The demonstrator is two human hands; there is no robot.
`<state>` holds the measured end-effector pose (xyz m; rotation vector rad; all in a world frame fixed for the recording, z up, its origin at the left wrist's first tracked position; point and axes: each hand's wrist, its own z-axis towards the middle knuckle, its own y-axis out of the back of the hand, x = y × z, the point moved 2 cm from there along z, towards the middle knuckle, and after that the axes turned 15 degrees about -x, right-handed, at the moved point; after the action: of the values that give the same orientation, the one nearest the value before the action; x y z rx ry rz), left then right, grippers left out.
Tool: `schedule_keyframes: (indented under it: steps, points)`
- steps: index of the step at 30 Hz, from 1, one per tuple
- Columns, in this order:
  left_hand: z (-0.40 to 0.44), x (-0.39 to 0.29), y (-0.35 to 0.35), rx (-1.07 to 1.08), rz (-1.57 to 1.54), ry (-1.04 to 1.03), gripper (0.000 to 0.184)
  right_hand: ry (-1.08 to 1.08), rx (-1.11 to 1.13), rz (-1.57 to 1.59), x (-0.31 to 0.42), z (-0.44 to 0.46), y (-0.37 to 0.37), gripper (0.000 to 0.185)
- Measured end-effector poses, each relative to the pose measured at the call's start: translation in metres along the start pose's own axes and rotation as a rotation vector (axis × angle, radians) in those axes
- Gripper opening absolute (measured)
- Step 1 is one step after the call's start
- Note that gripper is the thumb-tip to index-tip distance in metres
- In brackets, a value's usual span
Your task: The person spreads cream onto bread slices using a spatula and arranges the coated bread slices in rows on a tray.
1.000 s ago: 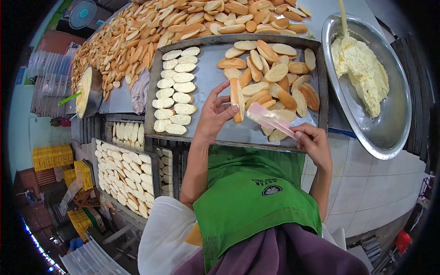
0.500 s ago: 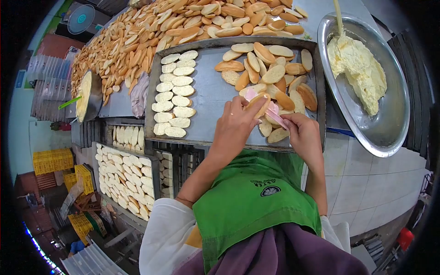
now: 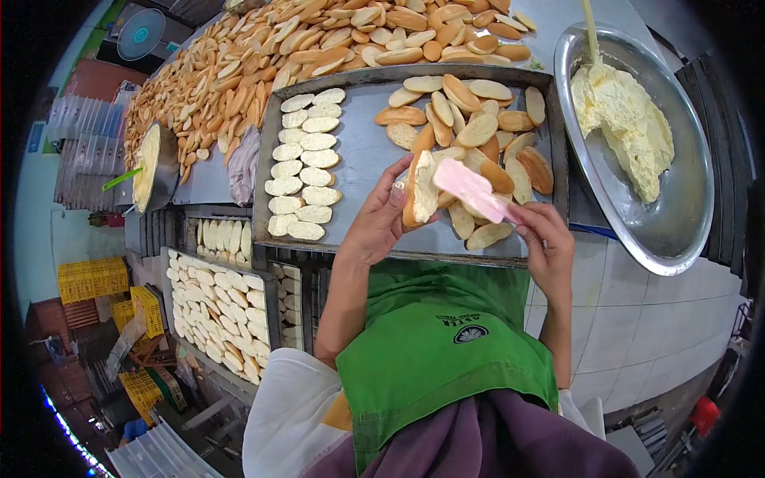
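Bread slice [image 3: 416,191], with pale cream [image 3: 424,187] on the face turned toward the right, is held above the near middle of a large metal tray [image 3: 362,171]. The left hand [image 3: 381,215] pinches it between thumb and fingers, at its left edge. The right hand [image 3: 542,235] pinches the handle end of a pink spatula [image 3: 468,188] between thumb and fingers; its flat blade points left, right beside the cream, though whether the two touch cannot be told. On the left side of the tray lie two columns of coated slices [image 3: 319,159], and on its right side is a loose heap of slices [image 3: 478,130], some crust up. Right of the tray stands an oval metal bowl [image 3: 692,191] with a mound of yellow cream [image 3: 625,119] and a pale handle [image 3: 590,30] rising at its far end. Beyond the tray spreads a big pile of bread [image 3: 319,40]
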<state>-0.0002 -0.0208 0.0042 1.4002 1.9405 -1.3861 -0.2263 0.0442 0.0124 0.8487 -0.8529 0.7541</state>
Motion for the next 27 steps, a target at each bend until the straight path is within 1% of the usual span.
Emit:
schedule_keyframes:
  steps: [1, 2, 3, 4, 5, 6, 8, 9, 10, 11, 12, 13, 14, 15, 16, 17, 19, 20, 21, 22, 23, 24, 25, 26, 27]
  points:
    - [-0.001, 0.001, -0.001, 0.038, -0.086, 0.043, 0.071, 0.034, 0.016, -0.001, -0.001, -0.004, -0.005, 0.024]
    - [-0.001, 0.002, 0.0, 0.039, -0.084, 0.044, 0.071, 0.069, 0.031, -0.004, -0.001, -0.006, -0.009, 0.027]
    - [-0.001, 0.005, 0.0, 0.116, -0.076, 0.044, 0.073, 0.068, 0.028, -0.004, -0.002, -0.007, -0.012, 0.027]
    - [-0.001, 0.007, 0.001, 0.195, -0.067, 0.044, 0.075, 0.107, -0.035, -0.117, -0.003, -0.006, -0.013, 0.026]
    - [0.0, 0.009, 0.002, 0.198, -0.066, 0.043, 0.075, 0.146, -0.097, -0.228, -0.004, -0.004, -0.013, 0.026]
    - [-0.001, 0.01, 0.004, 0.207, -0.079, 0.047, 0.077, 0.146, -0.098, -0.228, -0.005, -0.002, -0.012, 0.026]
    - [0.001, 0.011, 0.007, 0.217, -0.087, 0.05, 0.078, 0.056, -0.171, -0.215, -0.007, 0.002, -0.009, 0.028]
    - [0.004, 0.011, 0.01, 0.149, -0.037, 0.007, 0.078, 0.06, -0.17, -0.213, -0.005, 0.002, -0.008, 0.028]
    - [0.006, 0.011, 0.011, 0.08, 0.013, -0.036, 0.077, -0.059, -0.16, -0.051, -0.002, 0.002, -0.007, 0.027]
    - [0.006, 0.01, 0.009, 0.079, 0.013, -0.038, 0.077, -0.178, -0.15, 0.109, 0.0, 0.001, -0.006, 0.026]
    - [0.007, 0.009, 0.008, 0.028, 0.097, -0.117, 0.074, -0.179, -0.15, 0.109, 0.002, -0.001, -0.008, 0.026]
    - [0.008, 0.008, 0.007, -0.022, 0.18, -0.193, 0.071, -0.165, -0.097, 0.143, 0.007, -0.002, -0.012, 0.026]
    - [0.009, 0.009, 0.006, -0.019, 0.18, -0.19, 0.071, -0.15, -0.045, 0.177, 0.01, -0.004, -0.014, 0.026]
    - [0.011, 0.01, 0.007, -0.043, 0.173, -0.247, 0.071, -0.151, -0.047, 0.173, 0.011, -0.007, -0.016, 0.026]
    - [0.011, 0.009, 0.008, -0.069, 0.167, -0.305, 0.072, -0.186, 0.037, 0.163, 0.011, -0.011, -0.02, 0.025]
    - [0.011, 0.007, 0.008, -0.069, 0.168, -0.306, 0.072, -0.219, 0.121, 0.154, 0.01, -0.015, -0.024, 0.025]
    - [0.009, 0.0, 0.012, -0.117, -0.028, -0.331, 0.069, -0.205, 0.139, 0.118, 0.001, -0.017, -0.017, 0.024]
    - [0.008, -0.003, 0.015, -0.135, -0.04, -0.315, 0.066, -0.156, 0.111, 0.042, -0.007, -0.018, -0.009, 0.024]
    - [0.007, -0.004, 0.017, -0.137, -0.038, -0.316, 0.066, -0.108, 0.082, -0.034, -0.009, -0.017, -0.004, 0.024]
    - [0.007, -0.004, 0.018, -0.105, -0.066, -0.274, 0.065, -0.172, 0.021, 0.031, -0.01, -0.016, -0.002, 0.026]
    - [0.008, -0.003, 0.018, -0.07, -0.094, -0.23, 0.064, -0.173, 0.019, 0.03, -0.006, -0.015, -0.001, 0.026]
    - [0.008, 0.0, 0.018, -0.066, -0.095, -0.228, 0.064, -0.218, -0.016, 0.062, 0.002, -0.012, -0.001, 0.026]
    - [0.009, 0.004, 0.016, -0.036, -0.104, -0.179, 0.062, -0.262, -0.05, 0.093, 0.007, -0.01, -0.002, 0.026]
    - [0.008, 0.008, 0.014, -0.006, -0.114, -0.131, 0.062, -0.262, -0.052, 0.09, 0.009, -0.01, -0.008, 0.026]
    - [0.007, 0.011, 0.012, -0.006, -0.115, -0.129, 0.062, -0.115, -0.076, 0.013, 0.011, -0.01, -0.014, 0.026]
